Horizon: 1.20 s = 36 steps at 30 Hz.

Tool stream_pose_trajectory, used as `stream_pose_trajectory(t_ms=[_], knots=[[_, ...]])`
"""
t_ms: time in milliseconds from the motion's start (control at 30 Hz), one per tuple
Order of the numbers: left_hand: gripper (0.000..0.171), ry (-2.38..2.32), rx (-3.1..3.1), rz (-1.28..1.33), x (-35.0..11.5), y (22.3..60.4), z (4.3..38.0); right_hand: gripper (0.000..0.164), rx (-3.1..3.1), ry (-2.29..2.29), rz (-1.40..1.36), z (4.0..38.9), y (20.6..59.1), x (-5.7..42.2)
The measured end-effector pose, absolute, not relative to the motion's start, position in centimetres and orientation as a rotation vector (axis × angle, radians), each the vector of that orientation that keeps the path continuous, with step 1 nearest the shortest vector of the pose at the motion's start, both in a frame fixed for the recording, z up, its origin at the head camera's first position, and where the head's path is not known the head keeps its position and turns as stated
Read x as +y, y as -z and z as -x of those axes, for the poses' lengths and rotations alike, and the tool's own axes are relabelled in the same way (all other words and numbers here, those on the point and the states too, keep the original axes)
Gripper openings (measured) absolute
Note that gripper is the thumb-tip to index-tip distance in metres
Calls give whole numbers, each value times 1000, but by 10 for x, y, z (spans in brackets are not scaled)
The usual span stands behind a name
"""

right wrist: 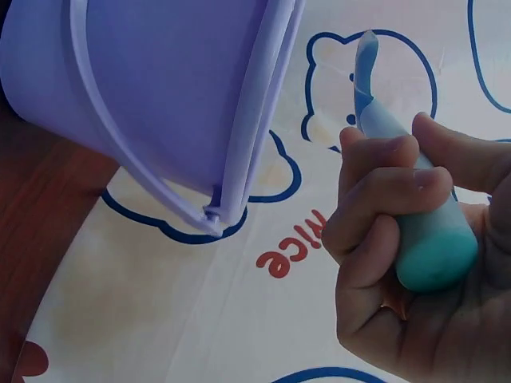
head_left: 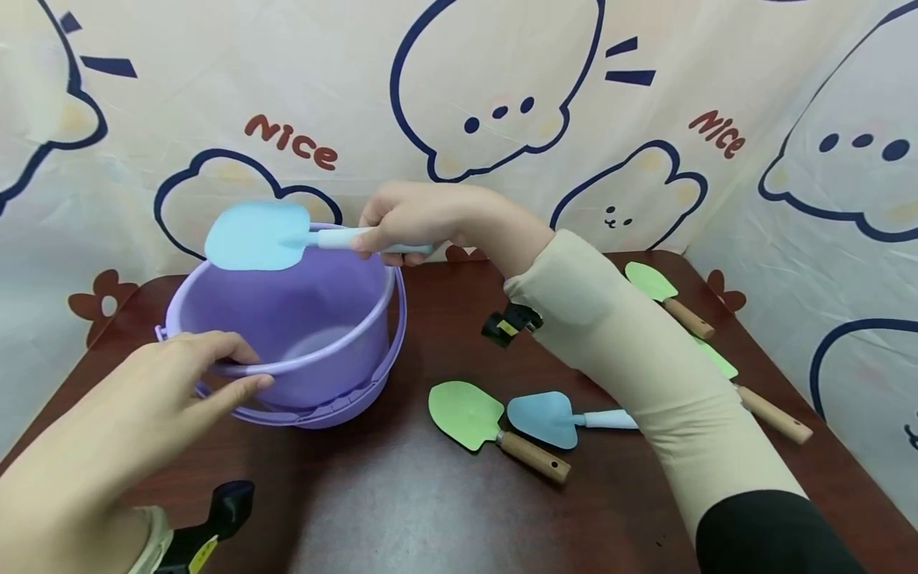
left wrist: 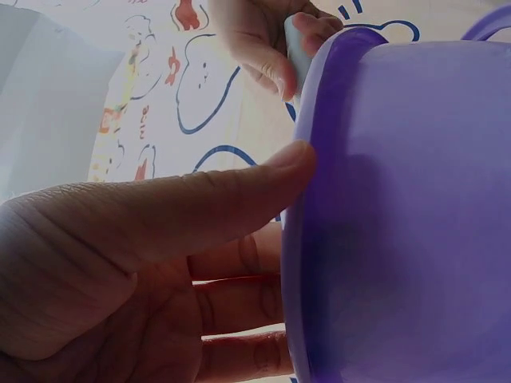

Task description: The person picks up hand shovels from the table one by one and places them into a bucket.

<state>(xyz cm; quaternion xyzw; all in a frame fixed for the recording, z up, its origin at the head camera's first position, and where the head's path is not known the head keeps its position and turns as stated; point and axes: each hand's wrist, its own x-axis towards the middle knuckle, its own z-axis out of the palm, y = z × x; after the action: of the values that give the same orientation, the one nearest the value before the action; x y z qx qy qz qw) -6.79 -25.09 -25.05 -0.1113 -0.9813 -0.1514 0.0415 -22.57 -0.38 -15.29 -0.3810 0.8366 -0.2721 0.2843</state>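
A purple bucket (head_left: 373,343) stands at the table's left, its handle hanging down around the near side. My left hand (head_left: 161,391) pinches the near rim; the left wrist view shows the thumb on one side of the bucket wall (left wrist: 415,215) and fingers behind it. Over the bucket's far part, my right hand (head_left: 419,219) grips a light blue toy shovel (head_left: 258,235) by its pale handle, the blade pointing left. In the right wrist view the fingers curl round that shovel's handle (right wrist: 435,243), whose end is teal.
On the dark wooden table (head_left: 373,510) lie a green trowel (head_left: 466,414) with a wooden handle and a blue shovel (head_left: 548,418), side by side. Two more green trowels, one farther back (head_left: 649,281), lie along the right edge, one partly behind my right sleeve. Patterned cloth (head_left: 358,64) encloses the table.
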Motion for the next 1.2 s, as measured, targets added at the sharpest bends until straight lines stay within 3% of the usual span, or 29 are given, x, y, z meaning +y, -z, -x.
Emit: stream_pose_trajectory(t_ms=[800, 1200], knots=[[13, 436, -2936, 415, -254, 254, 68, 27, 2288, 362, 1053, 212, 145, -55], [16, 443, -2969, 389, -253, 253, 68, 20, 2367, 149, 839, 201, 141, -81]])
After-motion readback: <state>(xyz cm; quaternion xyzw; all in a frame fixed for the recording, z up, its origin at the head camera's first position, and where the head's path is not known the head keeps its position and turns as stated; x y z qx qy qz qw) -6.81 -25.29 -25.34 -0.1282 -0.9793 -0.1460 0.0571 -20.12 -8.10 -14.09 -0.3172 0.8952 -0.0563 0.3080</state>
